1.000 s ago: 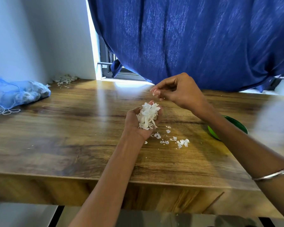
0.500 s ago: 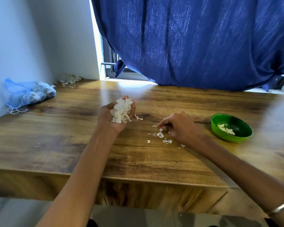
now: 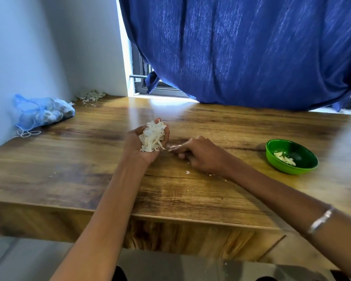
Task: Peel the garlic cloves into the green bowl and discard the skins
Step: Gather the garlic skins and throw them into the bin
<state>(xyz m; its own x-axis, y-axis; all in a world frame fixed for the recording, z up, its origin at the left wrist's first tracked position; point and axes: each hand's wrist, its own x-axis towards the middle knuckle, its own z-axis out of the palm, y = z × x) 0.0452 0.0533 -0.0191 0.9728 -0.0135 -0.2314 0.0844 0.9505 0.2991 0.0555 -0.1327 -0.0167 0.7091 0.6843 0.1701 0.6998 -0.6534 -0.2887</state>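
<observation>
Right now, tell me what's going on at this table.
A person is clearing up garlic skins after peeling. The left hand, palm up, cups a heap of white skins above the wooden table. The right hand is down at the tabletop beside it, fingers curled as if picking up loose bits; motion blur hides whether it holds any. A few scraps lie near it. The green bowl at the right holds several peeled cloves.
</observation>
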